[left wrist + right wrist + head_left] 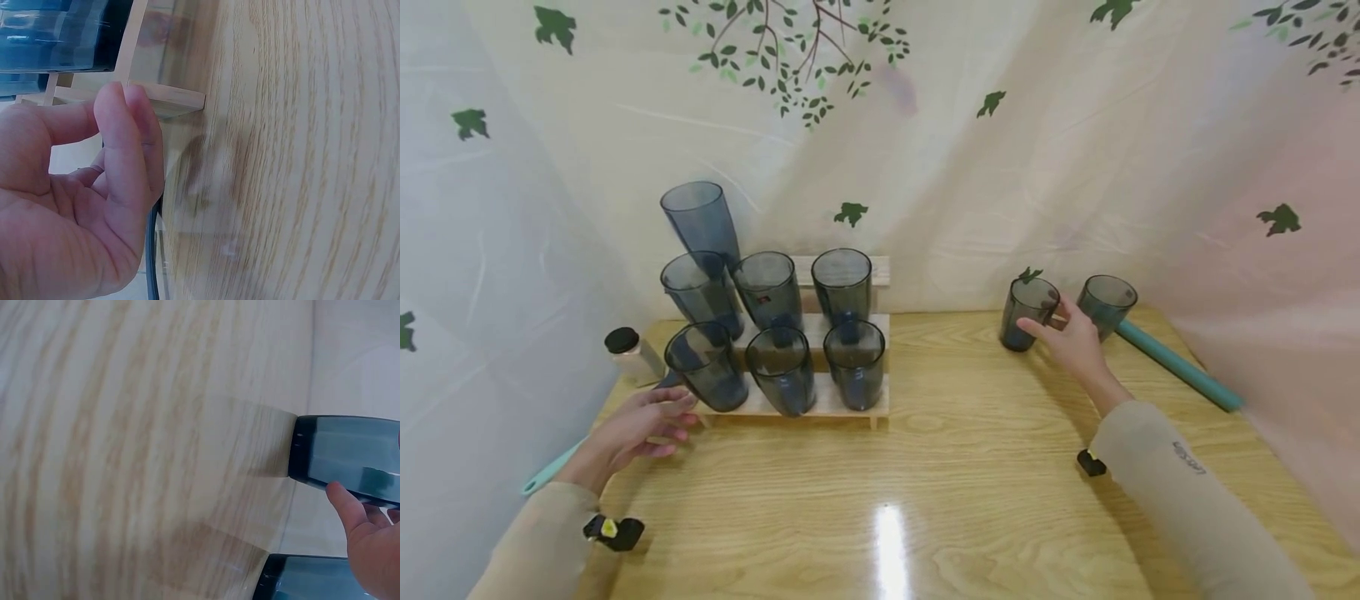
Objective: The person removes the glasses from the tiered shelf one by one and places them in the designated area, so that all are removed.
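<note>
Near the back right of the table, my right hand (1072, 340) holds a smoky blue-grey drinking glass (1019, 323) by its side. The right wrist view shows my thumb on that upright glass (350, 453), the other fingers partly hidden. Just right of the hand stands a second glass (1105, 307). My left hand (643, 423), fingers loosely bent and holding nothing, hovers by the front left corner of a stepped wooden rack (880, 392). Several matching glasses stand on the rack's tiers, the nearest to that hand being the front-left glass (709, 371).
A teal rod (1180, 367) lies along the table's right side. A small jar with a black lid (634, 357) stands left of the rack. A light-green handle (553, 467) shows beyond my left wrist. A leaf-printed cloth (947, 183) hangs behind the wooden table (970, 483).
</note>
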`<action>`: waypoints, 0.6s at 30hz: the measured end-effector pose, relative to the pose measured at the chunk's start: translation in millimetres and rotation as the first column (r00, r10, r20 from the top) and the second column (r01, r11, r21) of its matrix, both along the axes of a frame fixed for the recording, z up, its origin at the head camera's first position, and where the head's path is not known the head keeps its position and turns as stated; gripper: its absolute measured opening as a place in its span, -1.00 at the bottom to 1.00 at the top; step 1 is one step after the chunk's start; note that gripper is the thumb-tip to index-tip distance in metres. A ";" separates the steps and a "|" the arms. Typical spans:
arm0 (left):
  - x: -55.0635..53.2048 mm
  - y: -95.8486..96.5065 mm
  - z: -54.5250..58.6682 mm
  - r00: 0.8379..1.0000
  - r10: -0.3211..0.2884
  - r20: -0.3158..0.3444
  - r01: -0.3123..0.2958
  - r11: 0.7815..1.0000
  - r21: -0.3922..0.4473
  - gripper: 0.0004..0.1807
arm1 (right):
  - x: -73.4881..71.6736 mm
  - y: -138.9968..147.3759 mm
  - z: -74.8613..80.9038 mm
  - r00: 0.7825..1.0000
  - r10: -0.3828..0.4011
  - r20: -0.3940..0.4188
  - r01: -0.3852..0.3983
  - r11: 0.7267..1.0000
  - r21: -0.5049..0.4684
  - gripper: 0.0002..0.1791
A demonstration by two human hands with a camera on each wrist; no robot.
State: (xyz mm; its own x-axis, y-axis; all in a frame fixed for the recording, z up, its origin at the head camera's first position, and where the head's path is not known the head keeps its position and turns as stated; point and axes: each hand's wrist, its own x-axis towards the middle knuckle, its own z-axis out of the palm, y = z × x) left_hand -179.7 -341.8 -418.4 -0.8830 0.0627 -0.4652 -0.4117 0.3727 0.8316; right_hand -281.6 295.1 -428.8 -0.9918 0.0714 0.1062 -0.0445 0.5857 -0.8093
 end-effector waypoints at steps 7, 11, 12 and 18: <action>0.2 -1.8 -0.6 1.000 -0.003 -0.007 0.003 1.000 0.004 -0.35 | -1.0 0.0 5.9 1.000 0.016 0.015 -0.015 1.000 -0.024 0.32; 1.6 -2.0 -0.6 1.000 0.000 -0.003 0.000 1.000 0.000 -0.37 | 0.2 -2.3 23.3 0.998 0.020 -0.064 -0.024 0.998 -0.060 0.35; 1.9 -1.8 -0.6 1.000 0.000 -0.002 0.000 1.000 -0.001 -0.36 | 0.8 -3.7 30.7 0.996 0.022 -0.092 -0.028 0.997 -0.071 0.32; 1.6 -0.4 -0.4 1.000 0.000 -0.005 0.000 1.000 0.001 -0.35 | 6.7 -19.3 84.6 0.966 0.071 -0.248 -0.109 0.984 -0.143 0.14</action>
